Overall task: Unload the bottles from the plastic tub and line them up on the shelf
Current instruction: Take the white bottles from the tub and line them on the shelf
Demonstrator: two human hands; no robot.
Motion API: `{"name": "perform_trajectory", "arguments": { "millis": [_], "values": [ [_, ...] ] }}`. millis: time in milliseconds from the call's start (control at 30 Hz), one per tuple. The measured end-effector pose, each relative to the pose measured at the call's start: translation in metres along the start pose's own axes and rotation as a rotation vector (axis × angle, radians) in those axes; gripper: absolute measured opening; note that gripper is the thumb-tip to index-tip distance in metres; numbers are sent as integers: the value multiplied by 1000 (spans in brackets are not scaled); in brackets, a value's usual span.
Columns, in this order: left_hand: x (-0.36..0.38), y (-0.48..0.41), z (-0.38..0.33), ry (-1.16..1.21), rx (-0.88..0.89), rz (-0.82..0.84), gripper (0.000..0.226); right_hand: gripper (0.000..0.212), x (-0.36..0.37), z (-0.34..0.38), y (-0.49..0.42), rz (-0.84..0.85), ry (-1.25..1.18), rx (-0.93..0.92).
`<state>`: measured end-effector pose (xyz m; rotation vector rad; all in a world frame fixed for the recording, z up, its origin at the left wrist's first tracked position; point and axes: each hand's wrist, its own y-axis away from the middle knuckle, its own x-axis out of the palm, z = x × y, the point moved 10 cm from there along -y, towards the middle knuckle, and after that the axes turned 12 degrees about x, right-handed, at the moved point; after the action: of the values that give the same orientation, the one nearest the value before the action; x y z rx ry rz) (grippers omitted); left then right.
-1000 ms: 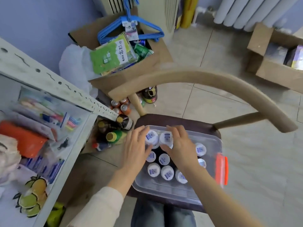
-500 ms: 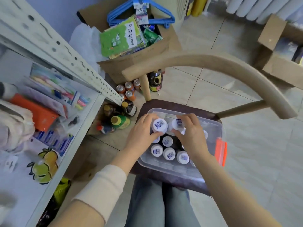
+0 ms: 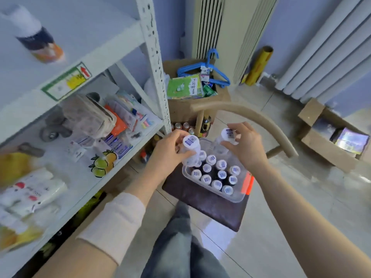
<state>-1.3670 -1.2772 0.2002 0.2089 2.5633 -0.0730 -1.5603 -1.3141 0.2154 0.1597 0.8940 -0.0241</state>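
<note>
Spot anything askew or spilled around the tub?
No spill shows. The plastic tub sits skewed on the chair seat, its near corner close to the edge. Remaining bottles stand upright.

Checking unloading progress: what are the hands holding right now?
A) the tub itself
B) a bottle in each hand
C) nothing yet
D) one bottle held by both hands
B: the left hand grips one white-capped bottle, the right hand another, both raised above the plastic tub.

Both arms extend forward, forearms converging. Left hand [image 3: 168, 151], sleeve pushed back to mid-forearm, has fingers [image 3: 181, 155] wrapped around a white-capped bottle [image 3: 190, 146]. Right hand [image 3: 248, 149], bare-armed, grips a second bottle [image 3: 227, 135], both raised.
</note>
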Motion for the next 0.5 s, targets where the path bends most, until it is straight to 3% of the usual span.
{"name": "perform_trajectory", "arguments": {
  "millis": [500],
  "values": [
    [-278, 270, -114, -72, -16, -582, 32, 46, -23, 329, 189, 156, -90, -590]
  ]
}}
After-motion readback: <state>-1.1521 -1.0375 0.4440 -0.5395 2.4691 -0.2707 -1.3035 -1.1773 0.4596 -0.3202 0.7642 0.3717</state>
